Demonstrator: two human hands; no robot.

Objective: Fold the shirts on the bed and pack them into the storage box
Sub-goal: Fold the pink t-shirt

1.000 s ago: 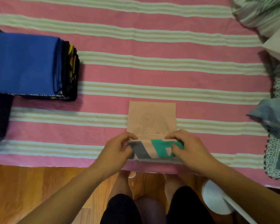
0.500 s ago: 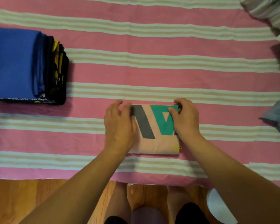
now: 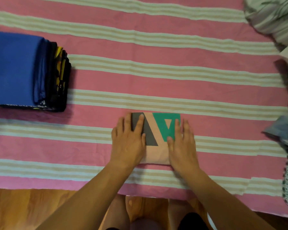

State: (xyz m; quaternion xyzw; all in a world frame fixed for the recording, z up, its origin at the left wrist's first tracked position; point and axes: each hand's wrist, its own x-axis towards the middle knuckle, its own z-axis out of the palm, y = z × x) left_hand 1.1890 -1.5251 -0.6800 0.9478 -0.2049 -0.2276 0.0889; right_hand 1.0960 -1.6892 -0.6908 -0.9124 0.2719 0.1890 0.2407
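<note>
The last fold is over now — my left hand and right hand press flat, fingers spread, on the shirt — ready for packing.

Folded shirt right of stack

Setting: home bedroom. Evidence: bed spread with a pink sheet striped white and beige; stack of folded clothes far left of the fingers; crumpled bedding far right and beyond them; wooden floor nearer than them.
</note>
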